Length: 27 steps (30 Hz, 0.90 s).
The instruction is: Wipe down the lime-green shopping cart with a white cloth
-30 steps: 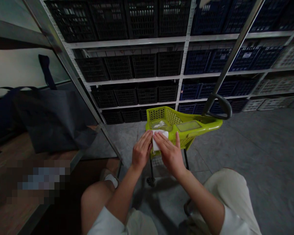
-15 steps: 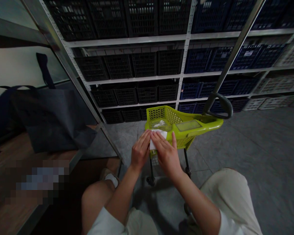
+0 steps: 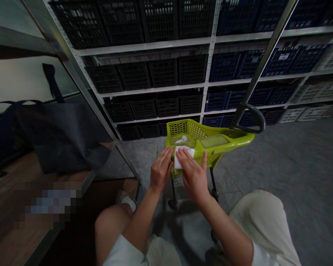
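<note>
A lime green basket cart (image 3: 224,142) on wheels stands on the grey floor in front of me. Both my hands hold a white cloth (image 3: 183,158) against its near rim. My left hand (image 3: 161,170) rests at the cloth's left side with the fingers together and stretched forward. My right hand (image 3: 193,173) lies flat over the cloth with the thumb spread out. Inside the basket sits a clear round container (image 3: 180,140) with something white in it. The cart's grey handle (image 3: 252,118) rises at the right.
Metal shelving (image 3: 155,89) filled with black and blue crates lines the back wall. A dark bag (image 3: 61,136) stands on a wooden shelf at the left behind a slanted metal post (image 3: 80,88). My knees in light shorts frame the cart.
Both hands and the white cloth shifted slightly to the right along the basket's rim. The view tilted a little.
</note>
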Each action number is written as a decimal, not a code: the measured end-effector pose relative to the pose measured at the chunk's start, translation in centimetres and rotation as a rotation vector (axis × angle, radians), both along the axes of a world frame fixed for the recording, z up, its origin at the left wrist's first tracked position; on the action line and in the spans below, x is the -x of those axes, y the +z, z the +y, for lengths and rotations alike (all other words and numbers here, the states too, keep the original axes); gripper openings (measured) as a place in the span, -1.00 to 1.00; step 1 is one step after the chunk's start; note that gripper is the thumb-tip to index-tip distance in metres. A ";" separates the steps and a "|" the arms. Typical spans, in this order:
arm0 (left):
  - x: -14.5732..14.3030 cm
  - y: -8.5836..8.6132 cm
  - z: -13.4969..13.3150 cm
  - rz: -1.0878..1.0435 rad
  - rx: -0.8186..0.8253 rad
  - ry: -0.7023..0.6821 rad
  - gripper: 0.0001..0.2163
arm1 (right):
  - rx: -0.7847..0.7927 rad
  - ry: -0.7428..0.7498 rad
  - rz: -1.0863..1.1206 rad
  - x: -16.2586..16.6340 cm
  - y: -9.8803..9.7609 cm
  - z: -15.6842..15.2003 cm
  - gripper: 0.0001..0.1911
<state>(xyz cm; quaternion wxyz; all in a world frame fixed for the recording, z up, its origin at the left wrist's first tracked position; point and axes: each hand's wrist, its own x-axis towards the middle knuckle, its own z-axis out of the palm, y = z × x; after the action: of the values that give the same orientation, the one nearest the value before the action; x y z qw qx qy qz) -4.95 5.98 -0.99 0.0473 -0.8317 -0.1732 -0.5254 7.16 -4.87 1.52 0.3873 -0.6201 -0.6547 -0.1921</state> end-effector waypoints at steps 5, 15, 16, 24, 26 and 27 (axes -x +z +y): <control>0.3 0.0 0.2 0.020 0.002 -0.006 -0.50 | 0.023 0.065 -0.072 -1.2 0.1 -0.6 -0.37; -0.1 -0.2 0.1 -0.002 0.011 -0.006 -0.50 | -0.067 -0.117 0.037 -1.5 -0.4 -0.3 -0.41; 0.0 -0.2 0.1 -0.007 0.010 -0.014 -0.51 | -0.049 -0.051 0.021 -0.4 -0.3 0.0 -0.41; 0.0 -0.2 0.3 0.007 0.018 0.004 -0.47 | -0.049 -0.031 -0.033 -4.2 -0.7 -0.9 -0.37; -0.2 -0.2 0.3 0.008 0.021 0.007 -0.47 | -0.112 -0.146 0.024 -5.1 -0.9 -1.2 -0.38; -0.2 -0.3 0.2 0.004 0.023 0.009 -0.47 | -0.129 -0.176 0.045 -5.0 -0.9 -1.2 -0.38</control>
<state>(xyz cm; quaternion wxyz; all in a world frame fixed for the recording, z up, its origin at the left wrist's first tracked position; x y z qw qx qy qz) -4.70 6.22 -1.25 0.0406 -0.8323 -0.1829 -0.5217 12.13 -6.07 0.62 0.4228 -0.6532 -0.5748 -0.2532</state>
